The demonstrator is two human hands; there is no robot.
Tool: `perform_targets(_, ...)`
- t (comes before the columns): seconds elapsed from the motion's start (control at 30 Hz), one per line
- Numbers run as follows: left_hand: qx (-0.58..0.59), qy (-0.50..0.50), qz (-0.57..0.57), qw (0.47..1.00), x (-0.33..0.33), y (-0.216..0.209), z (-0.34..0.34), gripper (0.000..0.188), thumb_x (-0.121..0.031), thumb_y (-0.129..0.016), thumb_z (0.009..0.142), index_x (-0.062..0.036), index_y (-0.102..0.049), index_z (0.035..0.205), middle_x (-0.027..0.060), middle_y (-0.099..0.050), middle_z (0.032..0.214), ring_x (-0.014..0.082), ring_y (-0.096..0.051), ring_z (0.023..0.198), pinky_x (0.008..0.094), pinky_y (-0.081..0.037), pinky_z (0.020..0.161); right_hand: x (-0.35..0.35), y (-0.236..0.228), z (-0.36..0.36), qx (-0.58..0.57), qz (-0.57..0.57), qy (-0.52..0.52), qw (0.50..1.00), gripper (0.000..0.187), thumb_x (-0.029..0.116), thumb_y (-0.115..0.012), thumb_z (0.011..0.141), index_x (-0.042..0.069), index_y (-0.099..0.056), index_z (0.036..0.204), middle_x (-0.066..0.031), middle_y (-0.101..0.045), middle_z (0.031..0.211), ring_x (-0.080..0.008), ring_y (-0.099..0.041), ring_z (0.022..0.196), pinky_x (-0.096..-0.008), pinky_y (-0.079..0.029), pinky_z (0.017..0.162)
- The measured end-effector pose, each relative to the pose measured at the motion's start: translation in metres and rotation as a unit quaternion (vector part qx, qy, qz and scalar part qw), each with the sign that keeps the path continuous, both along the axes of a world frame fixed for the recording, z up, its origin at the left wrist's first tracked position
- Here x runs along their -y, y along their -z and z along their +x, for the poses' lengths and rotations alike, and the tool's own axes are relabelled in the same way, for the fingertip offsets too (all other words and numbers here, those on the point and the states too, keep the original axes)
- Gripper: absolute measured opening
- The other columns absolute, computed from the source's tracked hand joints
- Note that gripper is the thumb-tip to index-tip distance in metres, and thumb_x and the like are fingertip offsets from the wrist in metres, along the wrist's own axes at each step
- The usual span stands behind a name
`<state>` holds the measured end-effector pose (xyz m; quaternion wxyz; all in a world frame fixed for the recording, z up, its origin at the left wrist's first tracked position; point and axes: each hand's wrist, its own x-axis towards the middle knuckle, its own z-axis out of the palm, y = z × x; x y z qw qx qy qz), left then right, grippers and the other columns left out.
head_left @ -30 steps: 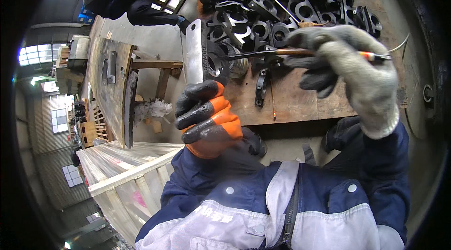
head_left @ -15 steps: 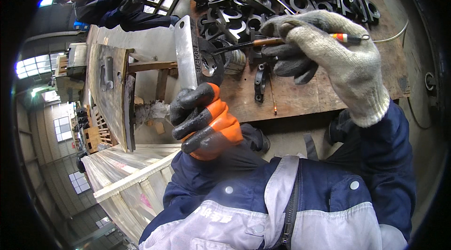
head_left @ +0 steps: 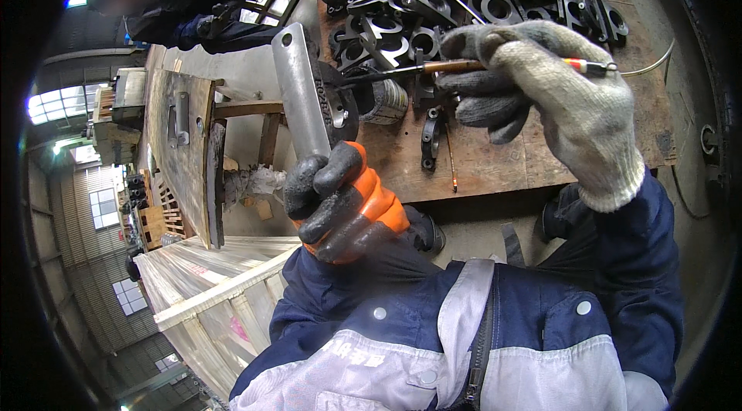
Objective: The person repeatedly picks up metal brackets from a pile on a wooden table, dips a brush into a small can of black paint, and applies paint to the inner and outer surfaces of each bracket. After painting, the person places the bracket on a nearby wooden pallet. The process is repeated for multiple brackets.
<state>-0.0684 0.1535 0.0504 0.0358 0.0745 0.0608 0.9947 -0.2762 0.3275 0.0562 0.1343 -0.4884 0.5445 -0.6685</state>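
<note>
My left hand (head_left: 344,206), in an orange and black glove, is closed around the lower end of a metal bracket (head_left: 300,90). The bracket has a bare grey flat face with a hole near its top, and a black ring-shaped part on its right side. My right hand (head_left: 541,90), in a white and grey glove, grips a slim paintbrush (head_left: 452,66) with a brown handle and a dark front end. Its tip reaches the black side of the bracket; whether it touches cannot be made out. Behind the tip stands a stained can (head_left: 384,102), partly hidden by the bracket.
Many black brackets (head_left: 495,5) lie heaped on the wooden table (head_left: 525,152). Nearer lie a small black part (head_left: 430,140) and a thin stick (head_left: 450,160). A board stand (head_left: 182,171) and a wrapped crate (head_left: 216,295) are on the left. Another person (head_left: 193,1) is at far left.
The bracket has tilted, its top leaning left and its flat face turning slightly. My right hand and the paintbrush have shifted a little to the right.
</note>
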Motion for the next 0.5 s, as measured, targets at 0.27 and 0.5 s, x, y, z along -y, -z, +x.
perform_targets(0.27,-0.020,0.011,-0.029,0.999,0.003,0.002,-0.001,0.012,-0.021,-0.054,0.097,-0.0115,-0.061,0.100,0.0089,-0.069,0.064,0.0128,-0.054,0.041,0.0263,-0.044,0.038,-0.006,-0.008,0.005,0.258,0.088,-0.071,0.959,0.027,0.015,-0.055,0.101,-0.007,-0.061,0.116,-0.0257,-0.067,0.112,-0.0305,-0.073,0.092,-0.0338,-0.066,0.069)
perform_targets(0.5,-0.041,0.004,-0.031,0.999,0.000,0.006,-0.003,0.015,-0.022,-0.051,0.098,-0.0110,-0.060,0.104,0.0103,-0.071,0.069,0.0132,-0.055,0.042,0.0262,-0.044,0.038,-0.006,-0.004,0.005,0.250,0.046,-0.071,0.964,0.030,0.015,-0.054,0.102,-0.009,-0.059,0.120,-0.0252,-0.068,0.111,-0.0284,-0.074,0.092,-0.0326,-0.066,0.069)
